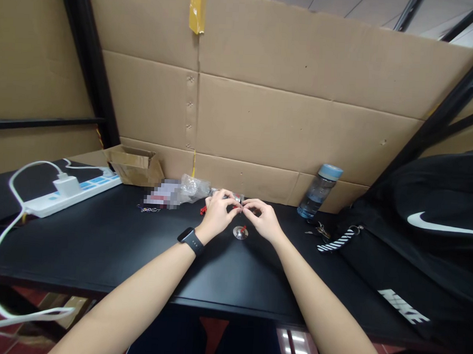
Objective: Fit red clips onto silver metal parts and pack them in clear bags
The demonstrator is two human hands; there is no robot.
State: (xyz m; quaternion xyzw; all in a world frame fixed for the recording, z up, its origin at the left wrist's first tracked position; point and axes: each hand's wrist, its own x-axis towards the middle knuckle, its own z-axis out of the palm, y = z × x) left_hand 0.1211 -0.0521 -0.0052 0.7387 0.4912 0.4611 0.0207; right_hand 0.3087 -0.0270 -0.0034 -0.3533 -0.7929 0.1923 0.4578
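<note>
left hand (217,213), right hand (263,219): pinching small metal piece (241,202) | mid-table (98,243), edges distant

Even indoor light, wide-angle bending at edges.

Left hand (217,214) and right hand (263,219) pinched together on small metal part (240,202) above black table (110,244); round metal disc (240,232) directly below; water bottle (320,192) right.

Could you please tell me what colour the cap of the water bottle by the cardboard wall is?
Light blue; the water bottle cap shows best in the head view.
</note>
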